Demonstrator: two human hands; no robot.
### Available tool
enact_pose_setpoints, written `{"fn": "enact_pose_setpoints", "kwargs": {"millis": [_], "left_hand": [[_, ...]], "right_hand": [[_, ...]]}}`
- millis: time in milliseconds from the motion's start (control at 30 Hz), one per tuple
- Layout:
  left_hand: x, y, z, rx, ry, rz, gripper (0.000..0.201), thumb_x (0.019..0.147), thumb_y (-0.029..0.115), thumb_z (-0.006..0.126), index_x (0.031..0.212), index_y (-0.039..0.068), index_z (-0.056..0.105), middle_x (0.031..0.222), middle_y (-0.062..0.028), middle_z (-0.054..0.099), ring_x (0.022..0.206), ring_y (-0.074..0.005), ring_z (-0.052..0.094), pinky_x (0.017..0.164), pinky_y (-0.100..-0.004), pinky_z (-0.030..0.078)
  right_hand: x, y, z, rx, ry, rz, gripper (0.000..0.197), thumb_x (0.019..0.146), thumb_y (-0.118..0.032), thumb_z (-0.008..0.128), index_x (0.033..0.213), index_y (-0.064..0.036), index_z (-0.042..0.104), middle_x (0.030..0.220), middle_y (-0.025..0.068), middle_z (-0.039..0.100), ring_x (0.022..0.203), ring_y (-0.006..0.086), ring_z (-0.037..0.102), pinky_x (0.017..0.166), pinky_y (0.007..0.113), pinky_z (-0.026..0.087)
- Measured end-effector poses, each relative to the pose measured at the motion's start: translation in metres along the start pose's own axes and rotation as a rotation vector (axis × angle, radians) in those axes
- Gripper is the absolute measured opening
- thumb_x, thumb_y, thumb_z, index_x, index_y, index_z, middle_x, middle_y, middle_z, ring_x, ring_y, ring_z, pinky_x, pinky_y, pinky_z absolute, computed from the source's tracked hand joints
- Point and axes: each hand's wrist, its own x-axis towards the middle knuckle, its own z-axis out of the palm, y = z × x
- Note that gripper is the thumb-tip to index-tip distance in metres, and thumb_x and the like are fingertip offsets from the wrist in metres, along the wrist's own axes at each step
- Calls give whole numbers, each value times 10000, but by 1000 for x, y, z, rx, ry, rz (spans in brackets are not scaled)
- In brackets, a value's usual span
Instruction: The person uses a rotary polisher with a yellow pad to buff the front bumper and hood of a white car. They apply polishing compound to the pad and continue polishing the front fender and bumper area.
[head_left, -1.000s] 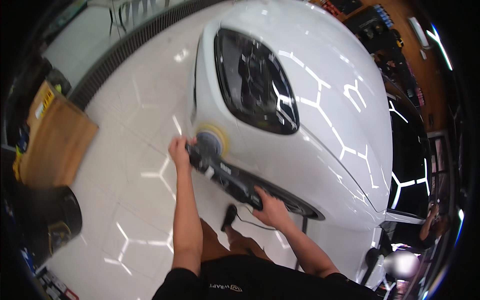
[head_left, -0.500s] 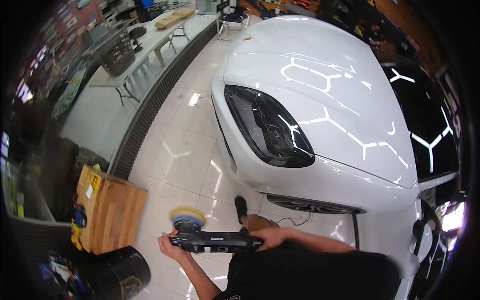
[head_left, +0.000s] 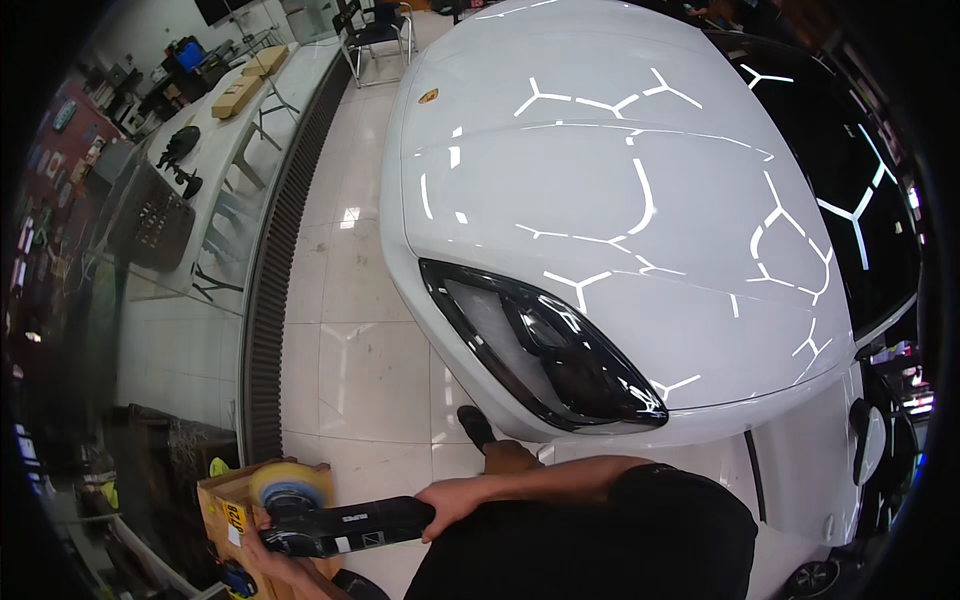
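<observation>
A black power polisher (head_left: 360, 526) lies level across the front of my body, held in both hands. My left hand (head_left: 275, 558) is closed round its head end, just below the pad. My right hand (head_left: 454, 502) wraps the rear end of its body. The round yellow foam pad (head_left: 290, 482) on a blue backing faces up and away from me, slightly blurred, and touches nothing that I can see. Beyond my right arm stands a white car, with its glossy hood (head_left: 600, 200) and dark headlight (head_left: 550, 345).
A wooden box (head_left: 215, 490) stands below the polisher, partly hidden by it. A dark ridged strip (head_left: 268, 330) and a glass panel run along the left. Behind the glass are white tables (head_left: 215, 130) and a crate (head_left: 150, 220). Black chairs (head_left: 372, 32) stand farther off.
The view has turned and shifted, so the car's hood fills more of it. The polisher, still in both hands, now appears farther left and lower, over the wooden box.
</observation>
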Motion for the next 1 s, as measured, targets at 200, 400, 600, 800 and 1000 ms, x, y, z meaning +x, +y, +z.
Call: {"fn": "enact_pose_setpoints", "kwargs": {"millis": [200,400,600,800,1000], "left_hand": [[94,27,33,-133,-34,-99,368,1059,324,577,1196,-15,607,1246,-192,671,1158,-302,653,1033,-445,531],[215,-38,106,20,44,-410,694,959,512,655,1416,-5,581,1366,-171,641,1196,-331,651,1057,-466,518],[345,-46,204,-129,86,-486,604,934,511,604,1318,45,637,1267,-152,680,1084,-336,694,926,-492,587],[473,-39,364,-279,-180,-545,540,931,477,566,1245,45,646,1182,-158,704,971,-330,725,852,-472,622],[563,-68,529,-406,-474,-648,574,953,530,517,1259,58,631,1162,-150,715,991,-328,724,863,-500,618]], "right_hand": [[82,-73,-58,-213,210,-90,676,688,-513,860,1065,22,693,938,230,747,911,408,731,840,476,571],[194,-122,-161,-461,292,-6,620,670,-505,859,959,23,714,891,256,740,882,445,732,809,505,593],[283,-187,-255,-493,381,58,709,673,-535,879,1014,54,683,883,268,735,875,448,736,793,515,600],[318,-257,-370,-442,608,158,787,704,-531,895,1140,52,596,933,260,724,926,469,714,816,526,577],[347,-278,-506,-313,789,130,763,725,-465,910,1178,28,542,941,236,712,940,461,701,810,528,548]]}}
